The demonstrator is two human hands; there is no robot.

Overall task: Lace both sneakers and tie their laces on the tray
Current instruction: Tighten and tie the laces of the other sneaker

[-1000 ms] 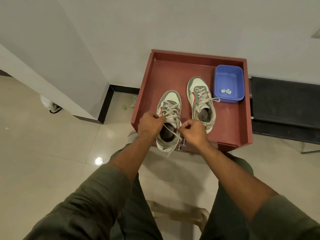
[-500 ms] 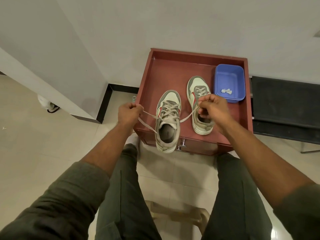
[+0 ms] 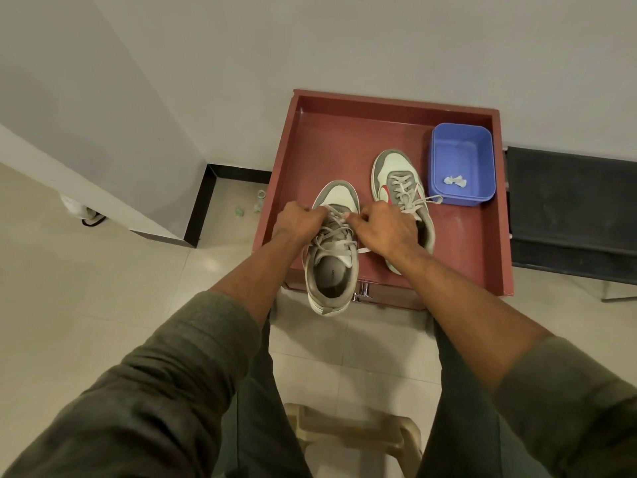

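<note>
On the red tray: two sneakers, near sneaker overhanging the front edge with left hand and right hand each pinching its lace, far sneaker laced, beside one blue tub.

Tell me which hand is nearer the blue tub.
Right. The right hand lies between the two sneakers, closer to the blue tub; the left hand sits farther away, left of the near sneaker.

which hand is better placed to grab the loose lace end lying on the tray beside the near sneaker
Right. The lace end lies just under the right hand; the left hand is across the near sneaker.
</note>
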